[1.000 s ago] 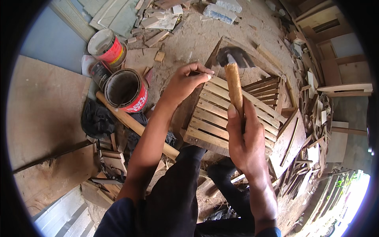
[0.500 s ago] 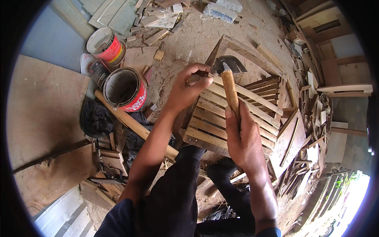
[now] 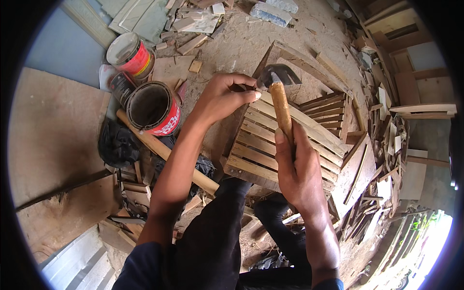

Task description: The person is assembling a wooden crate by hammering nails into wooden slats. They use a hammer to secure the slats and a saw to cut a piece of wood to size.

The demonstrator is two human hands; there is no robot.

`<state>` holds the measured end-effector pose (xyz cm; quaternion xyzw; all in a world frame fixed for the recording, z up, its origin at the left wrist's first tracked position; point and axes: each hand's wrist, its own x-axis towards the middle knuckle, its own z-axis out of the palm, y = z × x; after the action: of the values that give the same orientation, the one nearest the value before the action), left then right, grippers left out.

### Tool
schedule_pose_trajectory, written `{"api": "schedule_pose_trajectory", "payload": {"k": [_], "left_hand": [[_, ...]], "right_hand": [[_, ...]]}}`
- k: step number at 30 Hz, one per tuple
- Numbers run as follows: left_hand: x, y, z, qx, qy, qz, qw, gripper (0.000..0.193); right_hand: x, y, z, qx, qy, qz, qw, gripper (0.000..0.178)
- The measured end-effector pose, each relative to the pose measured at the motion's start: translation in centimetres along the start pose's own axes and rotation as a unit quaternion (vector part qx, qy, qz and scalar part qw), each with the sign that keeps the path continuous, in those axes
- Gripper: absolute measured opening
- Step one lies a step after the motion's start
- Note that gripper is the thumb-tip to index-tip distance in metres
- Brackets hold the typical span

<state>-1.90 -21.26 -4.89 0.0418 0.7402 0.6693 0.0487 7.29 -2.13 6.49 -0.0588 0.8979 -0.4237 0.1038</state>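
Note:
My right hand is wrapped round the wooden handle of a claw hammer. The hammer's dark metal head is over the far end of a slatted wooden frame. My left hand is closed in a pinch beside the hammer head, at the left end of the farthest slat. What its fingertips hold is too small or hidden to name. Several pale slats lie side by side across the frame, with narrow gaps between them. My legs are under its near edge.
Left of the frame stand an open red paint can and another red can. A round wooden pole lies beside black plastic. Scrap wood is heaped on the right. Concrete blocks rest on the far ground.
The farthest slat's right end has swung nearer to the slat beside it. My left wrist and forearm have shifted slightly, the pinch staying at the slat's left end. The hammer has barely moved.

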Motion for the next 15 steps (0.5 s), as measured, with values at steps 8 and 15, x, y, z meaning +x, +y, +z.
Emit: {"api": "schedule_pose_trajectory", "payload": {"k": [8, 15], "left_hand": [[-0.67, 0.26, 0.65, -0.004, 0.051, 0.037, 0.998, 0.024], [-0.69, 0.38, 0.35, 0.031, 0.015, 0.025, 0.999, 0.025]], "right_hand": [[-0.23, 0.83, -0.27, -0.015, 0.006, -0.04, 0.999, 0.032], [0.1, 0.69, -0.61, -0.008, 0.017, -0.017, 1.0, 0.034]]}}
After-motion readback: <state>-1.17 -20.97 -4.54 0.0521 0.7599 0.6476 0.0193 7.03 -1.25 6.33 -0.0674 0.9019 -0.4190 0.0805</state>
